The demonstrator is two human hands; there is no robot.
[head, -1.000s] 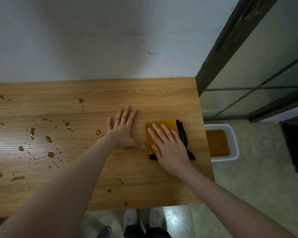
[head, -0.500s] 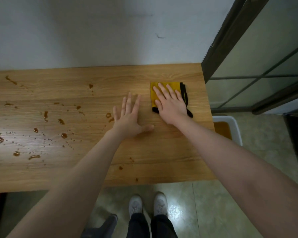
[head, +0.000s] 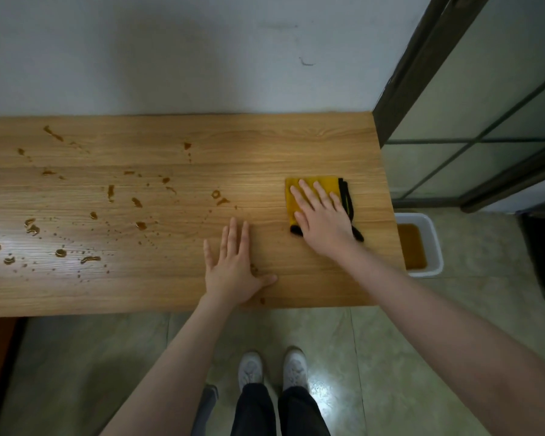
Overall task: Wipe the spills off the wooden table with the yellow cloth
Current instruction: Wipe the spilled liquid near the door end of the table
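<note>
A folded yellow cloth [head: 323, 182] with a black edge lies on the wooden table [head: 265, 146] near its right end. My right hand [head: 323, 223] presses flat on the cloth with straight fingers and covers most of it. My left hand [head: 233, 272] rests flat on the bare wood near the front edge, fingers straight. Several brown spills [head: 110, 191] dot the left and middle of the table. A ring-shaped drop [head: 216, 194] lies just beyond my left hand. Two small drops [head: 261, 300] sit by my left thumb.
A white tub [head: 434, 243] holding brown liquid stands on the floor past the table's right end. A wall runs behind the table, and a dark-framed glass door is at the right. My feet in white shoes [head: 272, 369] stand at the front edge.
My left hand has slid back toward the front edge of the table. My right hand with the cloth first moved away from me, then came back a little toward me.
</note>
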